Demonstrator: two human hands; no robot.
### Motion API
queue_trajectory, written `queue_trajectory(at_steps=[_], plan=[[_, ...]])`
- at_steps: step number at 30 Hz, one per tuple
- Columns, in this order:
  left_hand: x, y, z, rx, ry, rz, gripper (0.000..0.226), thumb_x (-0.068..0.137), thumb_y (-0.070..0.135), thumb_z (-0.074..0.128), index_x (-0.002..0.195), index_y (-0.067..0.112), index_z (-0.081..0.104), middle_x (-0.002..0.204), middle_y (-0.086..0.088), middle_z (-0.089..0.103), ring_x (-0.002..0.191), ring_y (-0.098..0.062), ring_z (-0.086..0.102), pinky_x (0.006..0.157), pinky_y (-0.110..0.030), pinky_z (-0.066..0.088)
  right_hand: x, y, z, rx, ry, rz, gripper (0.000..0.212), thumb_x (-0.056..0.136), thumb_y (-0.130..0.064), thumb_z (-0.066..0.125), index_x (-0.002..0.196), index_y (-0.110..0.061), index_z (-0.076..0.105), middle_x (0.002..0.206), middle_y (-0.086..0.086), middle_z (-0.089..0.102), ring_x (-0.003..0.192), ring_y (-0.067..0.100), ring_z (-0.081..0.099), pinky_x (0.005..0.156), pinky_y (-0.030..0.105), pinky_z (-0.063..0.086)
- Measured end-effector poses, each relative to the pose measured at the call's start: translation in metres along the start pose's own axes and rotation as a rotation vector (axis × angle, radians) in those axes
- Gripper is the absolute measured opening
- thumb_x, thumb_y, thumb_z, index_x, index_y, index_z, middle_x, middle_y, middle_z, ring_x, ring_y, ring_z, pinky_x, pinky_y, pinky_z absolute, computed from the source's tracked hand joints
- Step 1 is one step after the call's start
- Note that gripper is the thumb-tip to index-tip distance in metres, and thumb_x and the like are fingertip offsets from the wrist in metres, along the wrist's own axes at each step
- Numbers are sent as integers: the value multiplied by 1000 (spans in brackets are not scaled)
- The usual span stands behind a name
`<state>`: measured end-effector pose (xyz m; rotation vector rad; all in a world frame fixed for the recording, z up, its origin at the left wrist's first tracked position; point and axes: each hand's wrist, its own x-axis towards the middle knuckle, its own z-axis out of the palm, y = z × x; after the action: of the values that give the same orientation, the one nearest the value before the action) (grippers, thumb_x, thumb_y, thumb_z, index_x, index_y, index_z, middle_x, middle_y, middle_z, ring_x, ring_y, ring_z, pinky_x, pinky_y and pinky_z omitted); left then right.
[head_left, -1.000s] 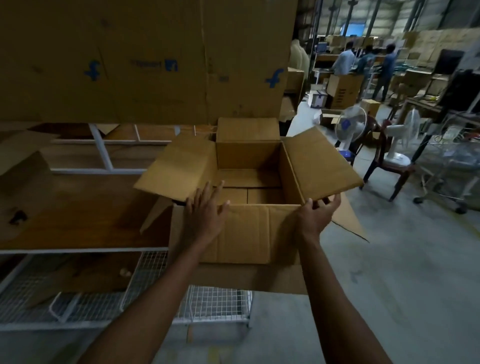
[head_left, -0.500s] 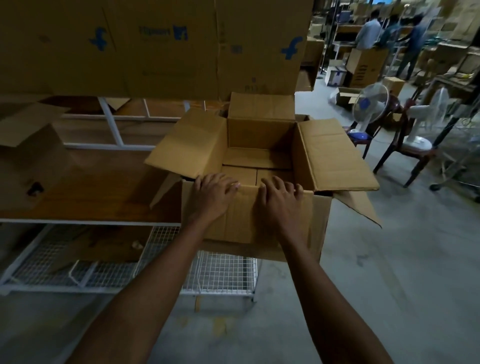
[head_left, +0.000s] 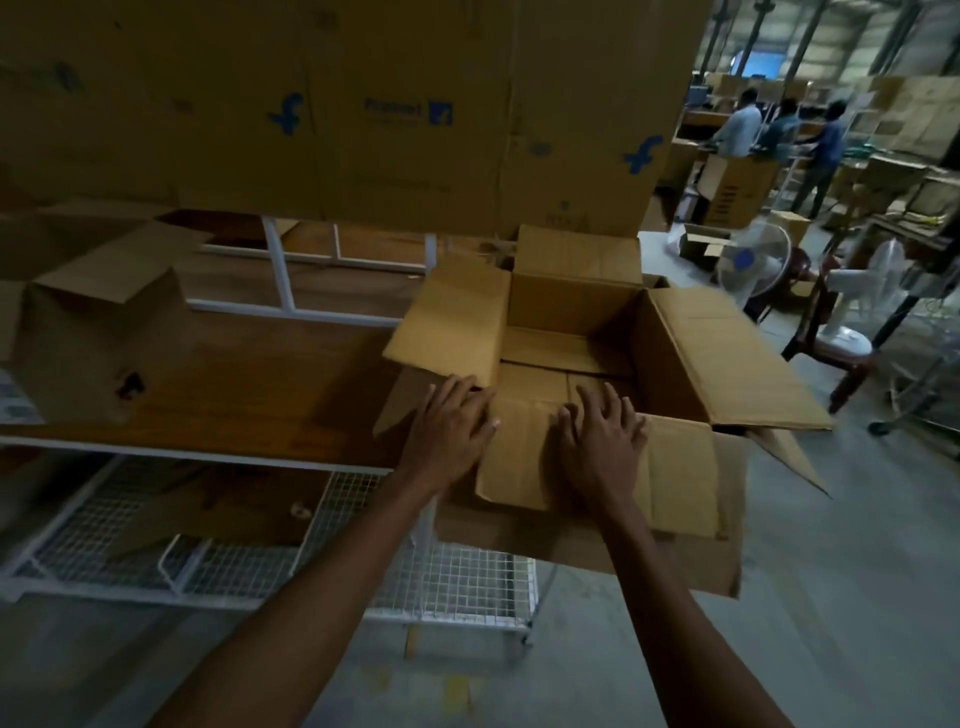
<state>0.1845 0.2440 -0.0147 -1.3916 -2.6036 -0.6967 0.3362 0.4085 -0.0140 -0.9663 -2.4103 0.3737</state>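
Note:
An open brown cardboard box (head_left: 571, 301) stands at the right end of a wooden table (head_left: 249, 395), overhanging its edge. Its four top flaps are spread outward and the inside looks empty. The near flap (head_left: 675, 478) is folded down toward me. My left hand (head_left: 449, 423) lies flat on the box's near left corner, fingers straight. My right hand (head_left: 602, 436) presses flat on the near flap close to the rim, fingers spread.
A smaller cardboard box (head_left: 93, 332) sits on the table at left. A big flattened carton (head_left: 363, 104) with blue logos stands behind. White wire shelf (head_left: 311, 571) below the table. Two fans (head_left: 748, 260) and a chair at right; several people (head_left: 737, 124) work far back.
My right hand moved from the box's right front corner to the middle of the near flap, and the flap has been pressed further down. My view shifted closer.

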Motion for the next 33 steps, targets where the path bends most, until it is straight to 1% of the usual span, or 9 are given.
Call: queue_trajectory(at_steps=[7,11,15,21,24,27,29,31,33], plan=[[-75,-166,-66,-74,4,-126,51,105,54,40,153,35,44,163,2,40,157,-22,21,123,-47,27,-40,-179,74,232,25,-128,54,103,-48,48,150,-23,41,168,12,18,155,39,9,122,58,15],[-116,-255,-109,-61,66,-220,49,105,53,42,150,33,48,158,4,47,155,-25,27,121,-46,33,-56,-287,114,333,-24,-292,43,101,-38,56,139,-17,53,157,18,40,151,34,25,124,52,22],[-150,-336,-145,-15,137,-356,50,104,50,47,152,35,44,156,5,50,152,-27,35,117,-49,40,-65,-380,163,402,-298,-403,42,99,-41,57,135,-19,55,145,9,52,137,32,44,107,50,44],[-189,-434,-190,-2,214,-509,50,103,43,54,151,29,47,149,-3,56,138,-28,49,106,-47,50,-68,-499,230,549,-568,-505,42,103,-42,54,136,-16,57,136,7,62,119,26,61,94,40,51],[-195,-483,-209,-4,231,-578,51,104,42,54,152,25,47,151,-4,53,141,-28,45,111,-48,46,-62,-552,263,626,-637,-483,45,104,-44,52,138,-15,57,139,7,62,121,23,60,91,35,50],[-189,-535,-227,24,269,-607,51,103,42,53,151,27,46,150,-3,53,139,-26,48,109,-47,48,-42,-605,294,721,-669,-412,48,104,-46,50,140,-14,56,132,7,65,107,16,61,73,23,44],[-176,-562,-243,40,297,-630,52,104,40,53,152,25,45,153,-4,50,140,-27,48,110,-45,48,-24,-639,309,786,-705,-299,54,103,-49,51,144,-13,51,126,8,66,101,16,61,69,24,47],[-159,-587,-259,78,342,-620,53,104,40,53,153,22,45,158,-6,45,144,-28,44,112,-45,45,-6,-670,325,885,-776,-129,70,95,-61,56,147,-15,49,132,7,64,113,23,64,85,34,55],[-141,-608,-277,123,402,-604,53,104,41,52,153,24,45,161,-6,41,147,-28,39,114,-48,42,12,-695,344,947,-788,-6,96,79,-83,56,150,-20,43,148,6,54,129,29,57,104,45,50]])
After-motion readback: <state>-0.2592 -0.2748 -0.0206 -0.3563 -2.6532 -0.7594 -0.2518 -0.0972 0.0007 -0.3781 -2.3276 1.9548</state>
